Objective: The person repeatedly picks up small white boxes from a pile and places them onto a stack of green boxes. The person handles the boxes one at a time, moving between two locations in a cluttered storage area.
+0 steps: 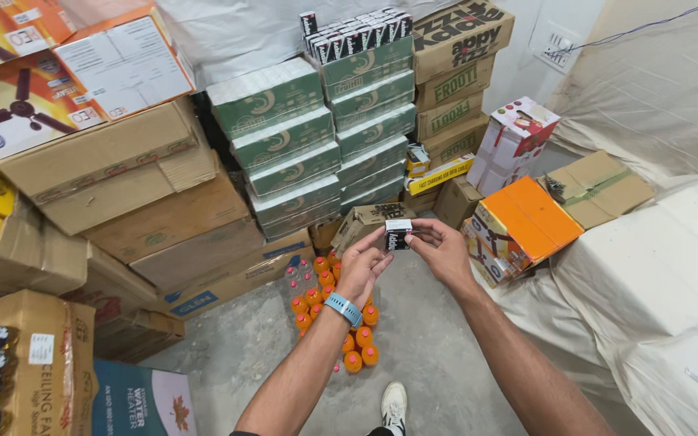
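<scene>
White shoe [394, 404] on floor | left hand [363, 269] + right hand [439, 246] both grasping small black carton [398, 234] | orange-capped bottles [334, 319] below

Both arms extended, left hand [363, 265] and right hand [439, 246] raised together, fingers pinching.

Bright, even indoor light, seemingly from overhead; no hard shadows. Soft shade under left hand [363, 270] and right hand [439, 249], faint on grey floor [422, 339]. White sheets [656, 266] at right near washed out, folds pale. Dark gap between stacked cartons [155, 202] at left. Wide-angle bend at edges: cartons lean outward. Focus mostly sharp; slight softness and compression smear at far corners. Small black box [398, 234] readable, no motion blur.
</scene>
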